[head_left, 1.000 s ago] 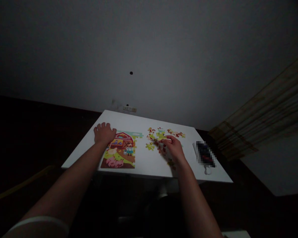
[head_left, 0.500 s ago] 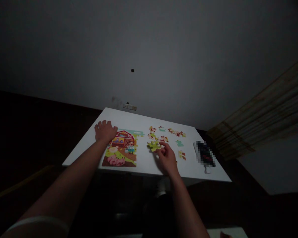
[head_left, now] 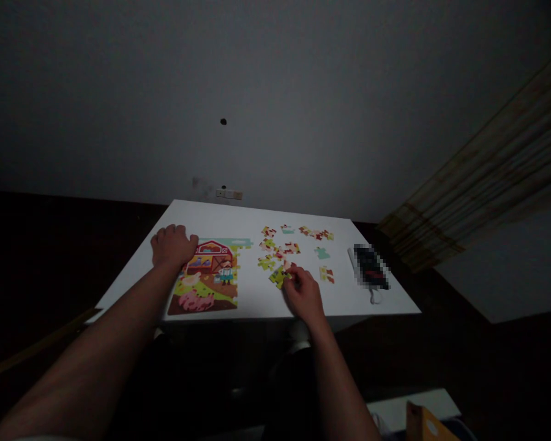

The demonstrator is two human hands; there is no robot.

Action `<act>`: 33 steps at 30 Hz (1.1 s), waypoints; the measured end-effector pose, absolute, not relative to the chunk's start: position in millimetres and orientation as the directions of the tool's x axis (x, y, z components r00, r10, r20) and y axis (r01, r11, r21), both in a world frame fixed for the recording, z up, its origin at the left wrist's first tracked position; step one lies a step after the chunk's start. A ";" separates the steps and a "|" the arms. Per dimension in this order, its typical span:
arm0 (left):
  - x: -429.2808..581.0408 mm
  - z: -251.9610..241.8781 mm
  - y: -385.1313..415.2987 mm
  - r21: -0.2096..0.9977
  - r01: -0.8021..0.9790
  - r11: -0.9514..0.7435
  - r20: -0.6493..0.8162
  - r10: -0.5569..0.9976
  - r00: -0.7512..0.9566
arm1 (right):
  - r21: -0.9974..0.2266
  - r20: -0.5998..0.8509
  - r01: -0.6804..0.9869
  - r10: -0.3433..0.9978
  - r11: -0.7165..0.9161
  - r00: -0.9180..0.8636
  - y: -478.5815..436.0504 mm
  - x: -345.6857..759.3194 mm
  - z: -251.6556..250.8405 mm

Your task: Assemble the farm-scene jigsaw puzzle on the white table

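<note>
My left hand (head_left: 172,246) rests flat on the white table, fingers spread, at the upper left corner of a partly joined farm jigsaw puzzle (head_left: 206,275). The joined part shows a red barn, a farmer and a pink pig. Right of it, my right hand (head_left: 304,294) pinches a green puzzle piece (head_left: 279,277) at the table surface; the fingertips partly cover it. Just beyond lie several loose pieces, among them a yellow-green puzzle piece (head_left: 266,262) and a red-and-cream puzzle piece (head_left: 292,247).
More loose pieces lie farther right: a teal puzzle piece (head_left: 322,252), a brown-and-yellow puzzle piece (head_left: 327,274) and a cluster of pieces (head_left: 316,233). A blurred dark object (head_left: 371,267) with a white strap is at the right of the white table (head_left: 257,300). The wall rises behind.
My right hand has drawn back slightly toward me, now with a green piece apart from the pile. My left hand stays beside the puzzle. The camera view has shifted.
</note>
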State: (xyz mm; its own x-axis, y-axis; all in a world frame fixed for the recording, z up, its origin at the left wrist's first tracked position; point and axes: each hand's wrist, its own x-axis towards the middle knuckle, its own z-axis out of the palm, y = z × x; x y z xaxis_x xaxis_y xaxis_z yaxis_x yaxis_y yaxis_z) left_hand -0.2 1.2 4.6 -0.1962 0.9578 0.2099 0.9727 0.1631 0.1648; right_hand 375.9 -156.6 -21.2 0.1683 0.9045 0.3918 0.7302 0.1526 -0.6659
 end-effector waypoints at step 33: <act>-2.0 12.5 6.8 0.099 0.978 0.184 0.158 0.967 -0.199 | -0.424 0.468 0.883 0.884 0.203 0.021 -161.8 359.0 -18.0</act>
